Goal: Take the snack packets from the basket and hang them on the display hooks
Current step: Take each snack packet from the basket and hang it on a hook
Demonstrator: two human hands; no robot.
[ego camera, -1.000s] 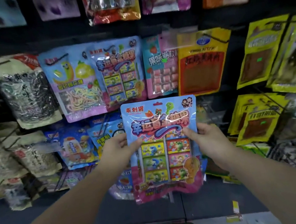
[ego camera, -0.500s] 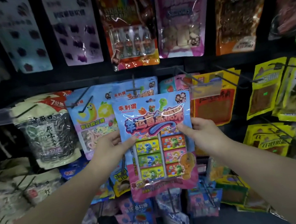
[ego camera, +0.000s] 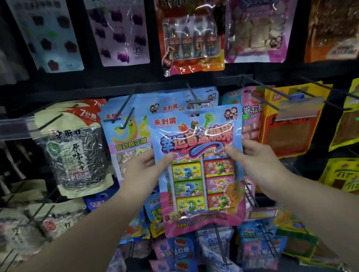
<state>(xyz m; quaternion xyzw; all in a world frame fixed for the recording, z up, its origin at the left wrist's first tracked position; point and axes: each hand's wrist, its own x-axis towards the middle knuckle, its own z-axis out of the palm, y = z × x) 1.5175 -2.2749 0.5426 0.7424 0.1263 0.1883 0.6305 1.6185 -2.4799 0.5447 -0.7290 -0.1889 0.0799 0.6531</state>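
Two hands hold one candy packet (ego camera: 201,170) upright before the hooks.
Left hand (ego camera: 143,172) and right hand (ego camera: 255,159) pinch its side edges; its hang hole seems just below a hook (ego camera: 193,97).

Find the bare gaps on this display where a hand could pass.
Free: the dark band between the purple gummy packet and sunflower seed packet. Crowded: the hook row behind the candy packet both hands grip.

Shop, snack packets (ego camera: 77,146) on display hooks (ego camera: 193,96)
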